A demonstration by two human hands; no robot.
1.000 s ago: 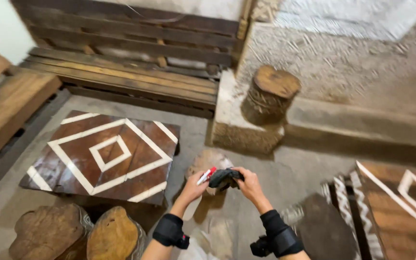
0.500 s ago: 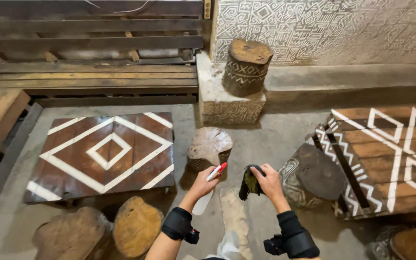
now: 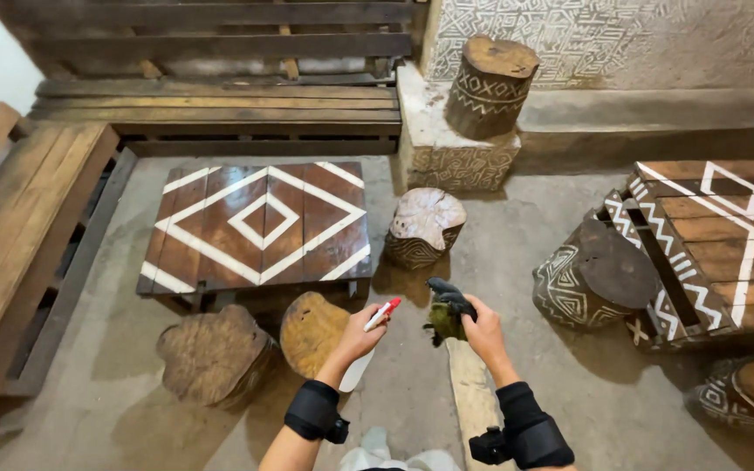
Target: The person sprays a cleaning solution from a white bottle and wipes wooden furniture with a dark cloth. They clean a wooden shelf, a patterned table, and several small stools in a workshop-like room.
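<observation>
My left hand (image 3: 359, 336) grips a white spray bottle with a red nozzle (image 3: 382, 314), the nozzle pointing up and right. My right hand (image 3: 480, 331) is closed on a dark crumpled cloth (image 3: 447, 312), held a little to the right of the bottle. Both hands hang above the concrete floor, and each wrist wears a black band. Below the right hand a pale narrow plank (image 3: 473, 397) lies on the floor. A carved stump stool with a pale top (image 3: 427, 225) stands just beyond the hands.
A low brown table with white diamond lines (image 3: 259, 222) stands to the left. Two wooden stumps (image 3: 211, 353) (image 3: 310, 330) sit in front of it. A dark patterned stump (image 3: 593, 272) and a patterned pallet table (image 3: 726, 227) are to the right. Pallet benches (image 3: 220, 100) line the back and left.
The view has swung and steadied, so the room sits slightly differently in frame. My hands have drawn apart, the bottle to the left and the cloth to the right.
</observation>
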